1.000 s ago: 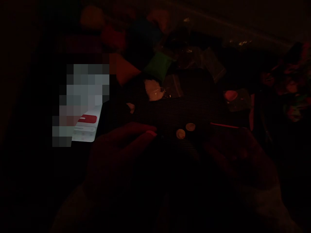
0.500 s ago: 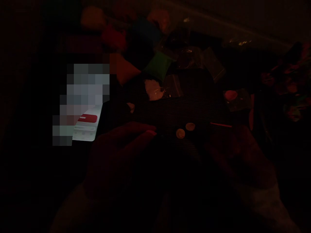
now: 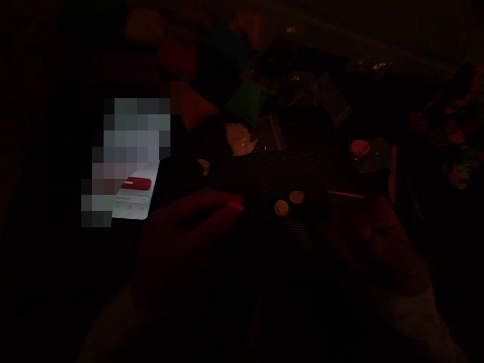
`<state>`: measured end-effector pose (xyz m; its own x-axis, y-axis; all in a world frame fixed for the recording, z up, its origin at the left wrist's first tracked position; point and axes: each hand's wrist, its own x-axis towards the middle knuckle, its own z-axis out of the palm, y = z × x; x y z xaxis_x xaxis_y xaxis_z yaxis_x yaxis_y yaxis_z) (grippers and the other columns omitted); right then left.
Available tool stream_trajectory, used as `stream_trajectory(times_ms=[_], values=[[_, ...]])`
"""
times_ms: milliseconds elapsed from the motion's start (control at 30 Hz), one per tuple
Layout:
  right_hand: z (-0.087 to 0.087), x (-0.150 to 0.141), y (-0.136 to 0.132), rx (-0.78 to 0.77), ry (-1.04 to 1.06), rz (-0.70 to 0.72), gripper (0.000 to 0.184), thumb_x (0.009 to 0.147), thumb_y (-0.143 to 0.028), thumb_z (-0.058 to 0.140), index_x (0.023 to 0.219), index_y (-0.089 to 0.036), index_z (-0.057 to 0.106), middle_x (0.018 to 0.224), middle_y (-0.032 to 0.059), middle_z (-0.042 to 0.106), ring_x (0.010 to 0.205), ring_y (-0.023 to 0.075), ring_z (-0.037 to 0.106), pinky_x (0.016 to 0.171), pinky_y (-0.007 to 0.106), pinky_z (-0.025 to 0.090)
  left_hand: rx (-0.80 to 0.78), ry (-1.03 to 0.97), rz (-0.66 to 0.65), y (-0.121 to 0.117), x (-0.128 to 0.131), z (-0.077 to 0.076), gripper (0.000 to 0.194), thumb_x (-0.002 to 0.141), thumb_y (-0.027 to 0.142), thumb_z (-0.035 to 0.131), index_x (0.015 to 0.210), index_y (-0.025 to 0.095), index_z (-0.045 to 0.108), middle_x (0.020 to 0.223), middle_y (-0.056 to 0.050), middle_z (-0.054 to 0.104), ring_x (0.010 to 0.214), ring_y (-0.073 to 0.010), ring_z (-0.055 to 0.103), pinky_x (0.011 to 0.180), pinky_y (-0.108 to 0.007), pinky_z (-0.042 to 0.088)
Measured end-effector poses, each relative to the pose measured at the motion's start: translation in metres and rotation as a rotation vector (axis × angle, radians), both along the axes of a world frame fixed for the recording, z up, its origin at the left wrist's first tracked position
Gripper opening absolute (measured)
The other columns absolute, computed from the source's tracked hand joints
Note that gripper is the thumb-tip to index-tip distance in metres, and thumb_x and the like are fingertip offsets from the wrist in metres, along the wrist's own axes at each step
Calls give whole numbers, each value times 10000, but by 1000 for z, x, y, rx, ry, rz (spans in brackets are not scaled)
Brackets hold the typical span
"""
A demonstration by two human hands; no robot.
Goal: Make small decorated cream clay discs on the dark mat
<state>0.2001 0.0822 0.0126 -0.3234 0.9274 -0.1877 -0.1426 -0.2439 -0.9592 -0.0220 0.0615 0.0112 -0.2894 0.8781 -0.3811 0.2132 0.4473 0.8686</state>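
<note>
The scene is very dark. My left hand [image 3: 185, 237] reaches forward over a dark ribbed surface [image 3: 264, 171], its thumb and fingers stretched out together toward two small round coin-like discs [image 3: 289, 202]. My right hand [image 3: 370, 242] lies to the right of the discs, and its fingers are too dim to read. A thin red stick [image 3: 345, 194] shows just above the right hand; whether the hand holds it is unclear.
A lit phone screen [image 3: 132, 166] glows at the left. Behind the discs lie several small plastic bags, among them a green one [image 3: 245, 103], an orange one [image 3: 192, 108] and one with white contents [image 3: 239, 138]. Colourful items [image 3: 454, 131] lie at the far right.
The right hand has shifted slightly to the right and down, and the red stick looks shorter. The left hand and discs have stayed put.
</note>
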Motion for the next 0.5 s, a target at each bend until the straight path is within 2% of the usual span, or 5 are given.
stream_trajectory(times_ms=[200, 300, 400, 500], values=[[-1, 3, -2, 48, -25, 20, 52, 754, -294, 578, 801, -297, 557, 679, -19, 565, 585, 147, 539, 491, 284, 479, -15, -18, 69, 4, 6, 6, 99, 661, 353, 665, 691, 261, 688, 752, 40, 696, 738, -156, 634, 698, -272, 501], [0, 3, -2, 119, -200, -36, 108, 746, -232, 611, 836, -283, 581, 747, -19, 632, 671, 153, 591, 572, 287, 509, -23, -18, 50, 4, 4, 5, 100, 663, 346, 665, 699, 256, 688, 752, 38, 696, 743, -156, 636, 703, -271, 500], [2, -2, -1, 372, -577, -37, 230, 728, -134, 627, 899, -285, 598, 817, -18, 668, 762, 157, 619, 692, 296, 510, -10, -17, 13, 2, 1, 2, 103, 680, 337, 652, 728, 253, 686, 753, 34, 695, 753, -158, 639, 722, -277, 503], [0, -8, 1, 628, -823, 98, 302, 749, -111, 592, 1000, -278, 574, 906, -8, 675, 812, 162, 626, 737, 304, 495, -8, -26, 3, 2, 0, 3, 105, 676, 328, 656, 739, 249, 685, 748, 34, 694, 739, -158, 638, 700, -271, 508]])
